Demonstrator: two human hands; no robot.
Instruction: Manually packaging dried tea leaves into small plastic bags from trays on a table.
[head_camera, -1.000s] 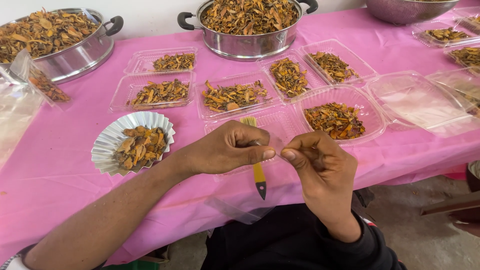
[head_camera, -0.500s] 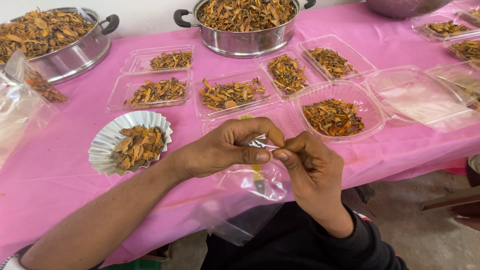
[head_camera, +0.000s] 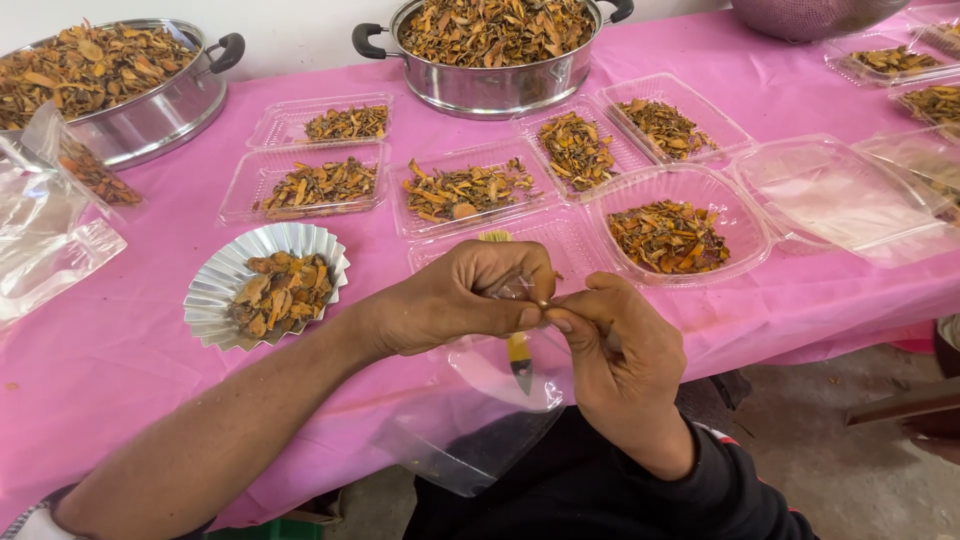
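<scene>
Hands (head_camera: 540, 320) pinching clear bag (head_camera: 480, 420), brush (head_camera: 518, 352) half-hidden

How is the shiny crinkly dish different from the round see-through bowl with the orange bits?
The silver fluted dish is shiny foil with pleated edges; the clear plastic bowl is smooth and see-through. The silver fluted dish sits left of the hands, the clear plastic bowl to the right. The dish holds bigger, chunkier pieces; the bowl holds thinner slivers. Both rest on the pink tablecloth and hold dried orange-brown pieces.
</scene>
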